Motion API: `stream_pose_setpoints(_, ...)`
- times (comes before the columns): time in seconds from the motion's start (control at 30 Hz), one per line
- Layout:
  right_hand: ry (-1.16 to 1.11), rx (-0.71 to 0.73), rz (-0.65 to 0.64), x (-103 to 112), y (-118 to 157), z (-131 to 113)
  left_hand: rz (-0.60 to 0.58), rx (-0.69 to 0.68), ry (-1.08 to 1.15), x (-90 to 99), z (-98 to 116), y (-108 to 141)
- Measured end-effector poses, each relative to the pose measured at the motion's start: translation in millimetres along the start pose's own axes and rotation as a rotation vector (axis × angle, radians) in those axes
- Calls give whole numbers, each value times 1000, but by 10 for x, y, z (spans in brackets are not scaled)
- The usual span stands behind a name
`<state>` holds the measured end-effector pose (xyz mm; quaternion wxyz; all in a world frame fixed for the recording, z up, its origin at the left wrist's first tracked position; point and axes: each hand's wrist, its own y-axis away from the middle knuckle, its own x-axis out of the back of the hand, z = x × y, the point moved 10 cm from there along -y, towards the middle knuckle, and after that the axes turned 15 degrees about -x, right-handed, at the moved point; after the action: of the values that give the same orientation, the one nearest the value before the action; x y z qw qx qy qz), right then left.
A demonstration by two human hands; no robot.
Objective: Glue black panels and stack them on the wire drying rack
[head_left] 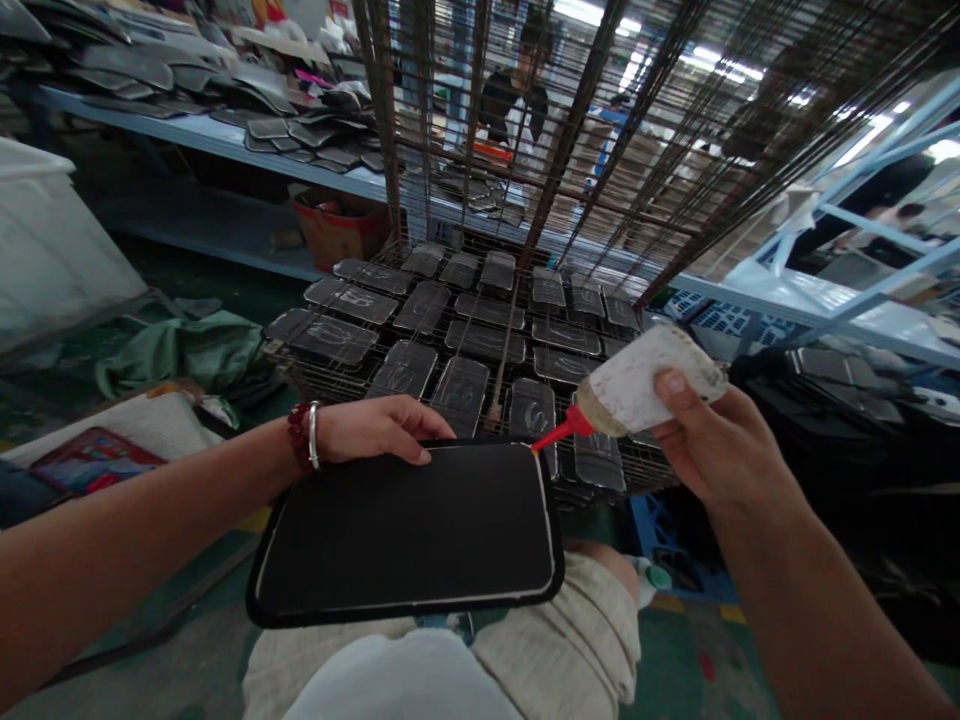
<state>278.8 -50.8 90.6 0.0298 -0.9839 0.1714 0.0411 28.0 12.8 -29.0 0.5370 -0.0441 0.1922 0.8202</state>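
My left hand [382, 428] grips the far edge of a black rounded rectangular panel [409, 530], thumb on top and fingers hidden beneath. The panel lies tilted above my lap, and a thin pale line runs just inside its rim. In my right hand [709, 430] is a whitish squeeze bottle [645, 378] with a red nozzle [559, 430], held tilted. Its tip points down at the panel's far right corner and seems to touch the pale line there. Several similar dark panels [487, 342] lie on the wire rack [300, 375] beyond my hands.
Wire shelves [570, 120] lean up behind the panels. On the left a blue bench [225, 142] carries piles of dark pieces, with a cardboard box [341, 225] beneath. Black stacked items [832, 385] stand at right. A person [517, 95] is beyond the rack.
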Motion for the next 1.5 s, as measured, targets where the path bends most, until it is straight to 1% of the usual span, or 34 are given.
stream_pose_setpoints(0.33,5,-37,-35,49,130,77,22,-5,41,128,-63,-56)
stream_pose_setpoints(0.47,-5,-50,-51,74,209,121,56,-18,71,204,-101,-76)
stream_pose_setpoints(0.7,-33,-62,-13,164,327,187,137,-36,139,353,-181,-71)
stream_pose_setpoints(0.83,-68,-75,97,271,399,224,214,-62,182,404,-201,-61)
stream_pose_setpoints(0.93,-122,-67,232,367,461,261,295,-88,256,445,-267,-47)
stream_pose_setpoints(1.03,-176,-30,395,460,526,328,373,-120,352,475,-392,-38)
stream_pose_setpoints(1.13,-236,-36,513,496,577,484,408,-140,407,465,-529,-42)
stream_pose_setpoints(1.23,-285,-92,615,519,664,686,428,-148,429,450,-633,-51)
stream_pose_setpoints(1.3,-296,-147,657,513,731,803,439,-149,435,448,-677,-57)
stream_pose_setpoints(1.37,-290,-187,664,479,781,874,452,-147,442,455,-705,-64)
stream_pose_setpoints(1.5,-281,-182,674,400,864,913,472,-151,463,476,-732,-82)
